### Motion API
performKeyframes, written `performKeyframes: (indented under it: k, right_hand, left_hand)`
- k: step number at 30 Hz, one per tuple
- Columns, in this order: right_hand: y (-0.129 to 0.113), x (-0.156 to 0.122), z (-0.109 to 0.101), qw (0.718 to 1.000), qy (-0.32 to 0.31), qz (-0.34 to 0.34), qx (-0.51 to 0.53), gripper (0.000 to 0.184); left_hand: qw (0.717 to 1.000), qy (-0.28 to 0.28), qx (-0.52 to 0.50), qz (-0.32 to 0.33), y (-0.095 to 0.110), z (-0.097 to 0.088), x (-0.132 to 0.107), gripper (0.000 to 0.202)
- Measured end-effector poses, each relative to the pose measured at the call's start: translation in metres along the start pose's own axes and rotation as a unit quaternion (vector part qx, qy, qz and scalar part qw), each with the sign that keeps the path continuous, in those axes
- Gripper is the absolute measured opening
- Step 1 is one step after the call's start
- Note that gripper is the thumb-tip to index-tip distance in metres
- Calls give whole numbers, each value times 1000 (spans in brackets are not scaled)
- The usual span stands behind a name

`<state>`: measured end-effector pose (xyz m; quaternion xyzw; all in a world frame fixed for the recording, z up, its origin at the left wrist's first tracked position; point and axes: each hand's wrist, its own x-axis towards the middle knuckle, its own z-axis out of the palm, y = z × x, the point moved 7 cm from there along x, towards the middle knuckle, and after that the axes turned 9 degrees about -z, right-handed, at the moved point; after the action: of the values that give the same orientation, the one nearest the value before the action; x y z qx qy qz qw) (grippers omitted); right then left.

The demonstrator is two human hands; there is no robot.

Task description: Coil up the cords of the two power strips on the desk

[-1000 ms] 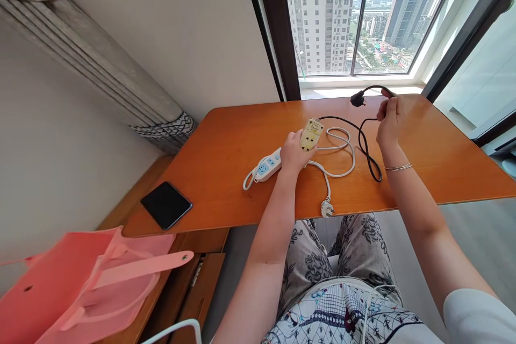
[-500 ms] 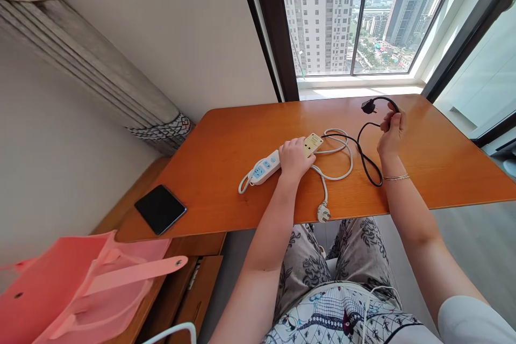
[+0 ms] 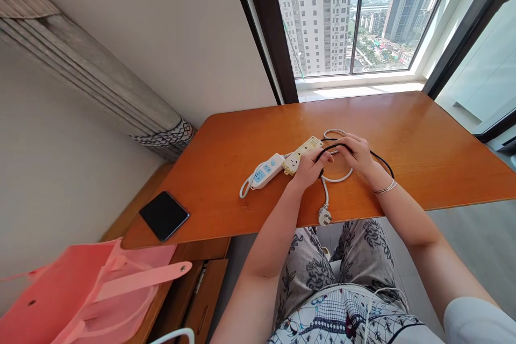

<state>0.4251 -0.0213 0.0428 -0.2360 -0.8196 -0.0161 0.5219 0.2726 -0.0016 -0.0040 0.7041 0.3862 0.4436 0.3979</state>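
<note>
A black power cord [image 3: 381, 159] runs between my two hands just above the table. My left hand [image 3: 309, 170] is closed around one part of it, beside a cream power strip [image 3: 293, 162]. Close by on the right, my right hand [image 3: 358, 155] pinches the cord, its fingers bent over it. The black plug is hidden or too small to make out. Left of the cream strip lies a white power strip [image 3: 268, 172] with blue sockets. Its white cord loops under my hands, and a white plug [image 3: 324, 215] rests at the table's front edge.
The wooden table [image 3: 242, 134] stands against the wall and window. A black tablet or phone [image 3: 164, 216] lies at its left corner. A pink bag [image 3: 76, 285] sits below left, beside wooden drawers [image 3: 207, 295].
My left hand has let go of the cream power strip and taken hold of the black cord. The right hand has come left and down with the cord, close to the left hand.
</note>
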Motion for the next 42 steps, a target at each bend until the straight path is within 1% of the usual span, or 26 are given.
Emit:
performKeyframes:
  k: [2,4,5,6,7,8,10,12,13,15,16,17,19,22,24,25,27,29,30,33,36,39,42]
  right_hand:
    - [11,-2,-9,997,58,51,-10,34]
    - [24,-6,-17,988,101,113,-8,31]
    - [31,-7,-18,984,103,143,-4,30]
    - [36,-8,-16,982,89,169,1,28]
    - [41,-9,-12,980,60,189,2,27]
    - [43,-9,-7,979,19,204,-2,26]
    - [45,-10,6,971,-82,221,-26,24]
    - [44,-13,18,954,-178,233,-65,25]
    - [44,-14,21,943,-215,240,-87,26]
    - [44,-17,25,921,-262,256,-131,28]
    - [44,-18,25,912,-274,264,-152,30]
    - [45,-19,24,905,-280,272,-170,32]
    - [47,-22,22,893,-283,286,-202,34]
    - [48,-22,18,888,-261,302,-227,36]
    - [45,-20,14,894,-231,299,-240,38]
    - [42,-17,13,897,-221,291,-250,39]
    - [33,-12,15,899,-222,263,-271,41]
    - [23,-10,21,894,-254,235,-286,43]
    - [19,-10,26,888,-277,225,-290,44]
    - [9,-15,43,866,-350,206,-290,48]
    - [3,-20,59,849,-401,196,-282,50]
    - [0,-25,69,834,-437,198,-272,51]
    - [-3,-26,72,828,-451,201,-267,50]
  left_hand:
    - [989,-65,-99,-84,-7,8,0,55]
    - [961,-115,-219,-125,-5,15,-1,55]
    - [943,-132,-276,-132,-2,17,-1,55]
    - [924,-139,-330,-135,2,16,-2,54]
    - [905,-134,-379,-139,6,13,-1,52]
    - [887,-114,-424,-143,8,8,-1,51]
    - [849,-44,-504,-155,9,-8,0,50]
    - [807,32,-568,-159,8,-24,-1,50]
    - [788,59,-593,-157,8,-30,-2,51]
    - [762,95,-624,-149,8,-40,-3,50]
    - [756,111,-628,-144,7,-44,-4,48]
    - [757,130,-626,-139,6,-49,-5,46]
    - [769,179,-601,-126,2,-62,-6,42]
    - [803,266,-522,-111,-11,-82,-8,40]
    - [831,295,-459,-106,-21,-89,-8,37]
    - [848,292,-430,-101,-25,-89,-6,35]
    - [884,256,-382,-85,-32,-84,-1,34]
    - [909,213,-352,-68,-36,-75,2,38]
    - [915,199,-346,-64,-37,-72,3,40]
    - [917,188,-346,-64,-39,-66,4,43]
    - [918,181,-347,-69,-35,-61,4,45]
    - [923,158,-346,-63,-24,-50,4,46]
    - [936,120,-328,-52,-10,-36,4,48]
